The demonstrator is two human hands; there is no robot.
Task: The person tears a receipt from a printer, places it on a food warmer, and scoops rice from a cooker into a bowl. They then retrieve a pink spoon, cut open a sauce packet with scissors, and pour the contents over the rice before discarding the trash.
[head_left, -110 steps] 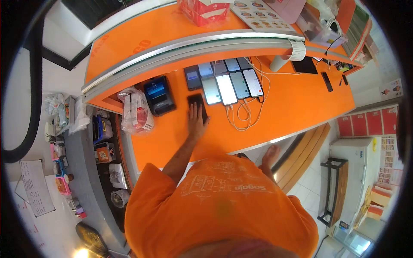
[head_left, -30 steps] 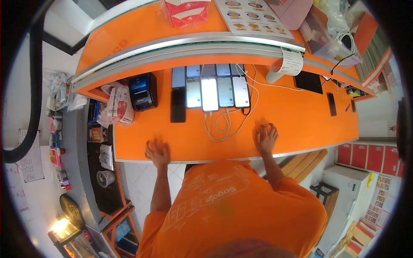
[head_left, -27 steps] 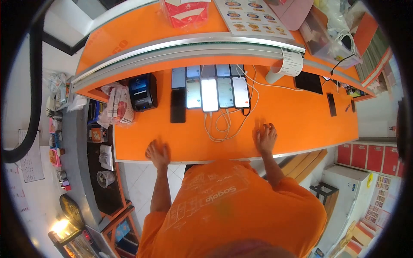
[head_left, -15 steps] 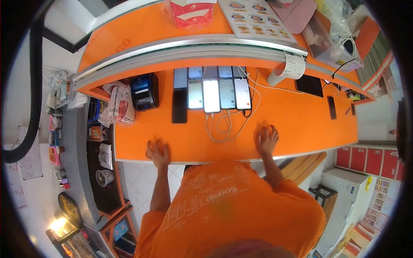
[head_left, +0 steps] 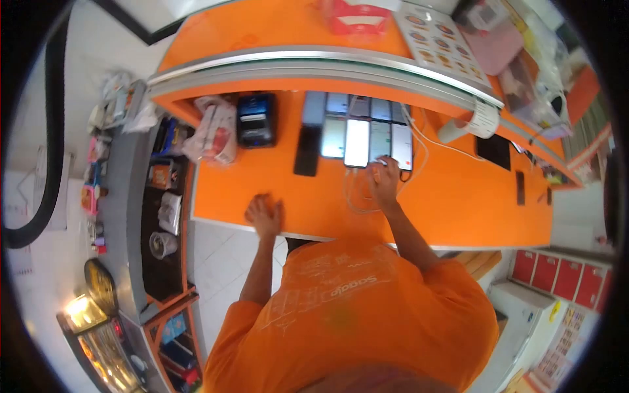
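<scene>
My left hand (head_left: pixel 264 215) rests on the orange counter (head_left: pixel 308 213) near its front edge, fingers spread, holding nothing. Over the lower ends of the phones is my right hand (head_left: pixel 384 181), its fingers apart at the bottom of a phone (head_left: pixel 381 141) in the front row. Beside that one lie a phone with a bright white screen (head_left: pixel 356 143) and a phone at the right end (head_left: pixel 402 145). A dark phone (head_left: pixel 307 150) lies at the left of the group. White cables (head_left: pixel 354 200) run below the phones, partly under my right hand.
A black printer (head_left: pixel 256 120) and a plastic bag (head_left: pixel 217 131) stand at the left under the raised shelf (head_left: pixel 327 60). Receipt paper (head_left: pixel 483 120) hangs at the right, near a dark tablet (head_left: pixel 493 152). Another dark device (head_left: pixel 520 188) lies farther right.
My right hand has moved forward from the counter's front to the phones. My left hand still rests on the counter. The whole view has shifted and turned slightly.
</scene>
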